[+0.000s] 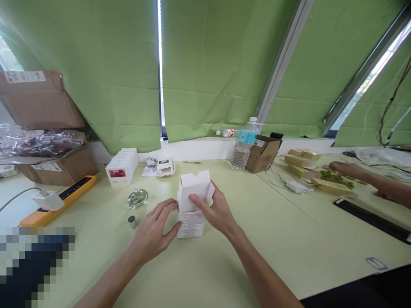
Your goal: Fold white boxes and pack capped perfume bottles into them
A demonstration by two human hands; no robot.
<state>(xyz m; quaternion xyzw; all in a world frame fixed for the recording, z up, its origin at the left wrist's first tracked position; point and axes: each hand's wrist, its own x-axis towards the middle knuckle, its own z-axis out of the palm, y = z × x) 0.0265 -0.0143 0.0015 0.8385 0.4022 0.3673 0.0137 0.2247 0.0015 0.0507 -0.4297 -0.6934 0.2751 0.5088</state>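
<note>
A small white carton with fine print on its lower face stands in front of me, its upper flaps raised. My right hand grips its upper right side, the thumb pressed on the blank white flap. On the carton's left side, the thumb and fingertips of my left hand hold the edge; part of those fingers is behind it. What the carton contains is hidden. Left of my left hand lie a clear glass perfume bottle and a small silver cap.
A row of white cartons, an opened small carton and a pen lie farther back. An orange power strip is left. Rightward stand a water bottle and brown box. Another person's hand reaches over yellow boxes.
</note>
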